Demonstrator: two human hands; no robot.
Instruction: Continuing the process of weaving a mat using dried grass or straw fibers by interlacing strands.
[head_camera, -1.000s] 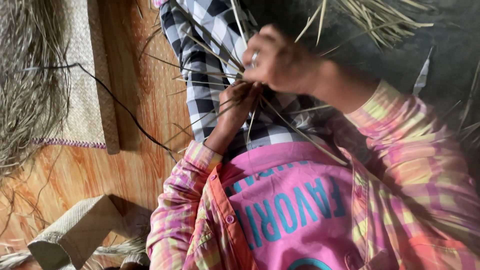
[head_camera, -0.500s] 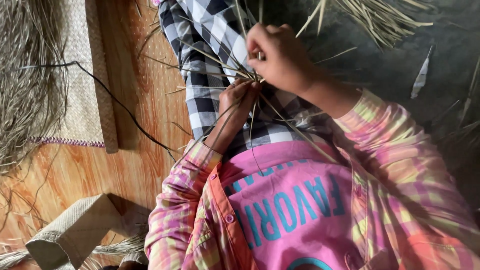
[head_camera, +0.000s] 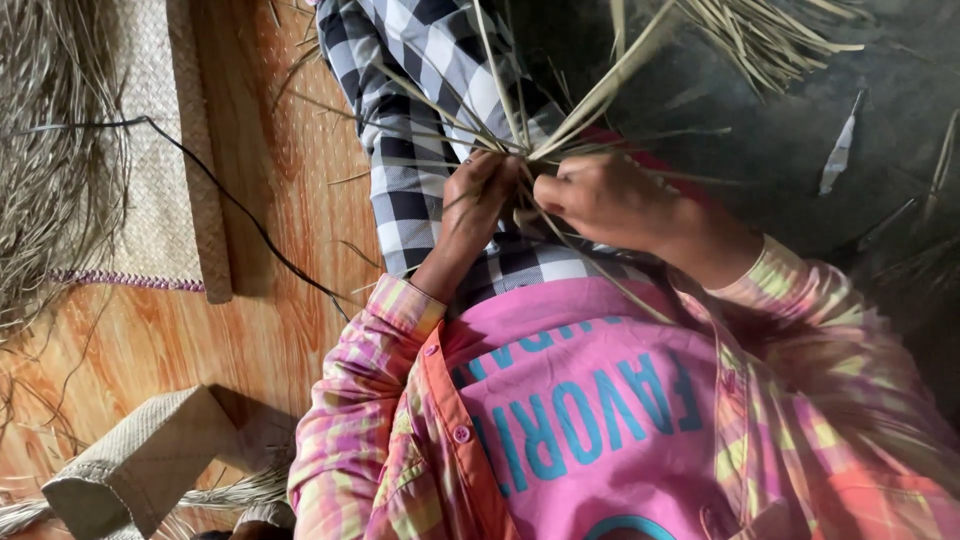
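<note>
Centre frame, over checked cloth (head_camera: 420, 130): left hand (head_camera: 478, 205) and right hand (head_camera: 600, 200) nearly touching, each grip pinched on dry straw strips (head_camera: 560, 125) fanning toward upper right. Woven mat (head_camera: 160, 180) upper left.

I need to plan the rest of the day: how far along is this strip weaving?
Done: a woven mat and a folded woven piece lie on the wooden floor. In hand: left hand and right hand pinch crossing straw strips over the lap. Left: long ends stand unwoven, and loose fibre waits.
</note>
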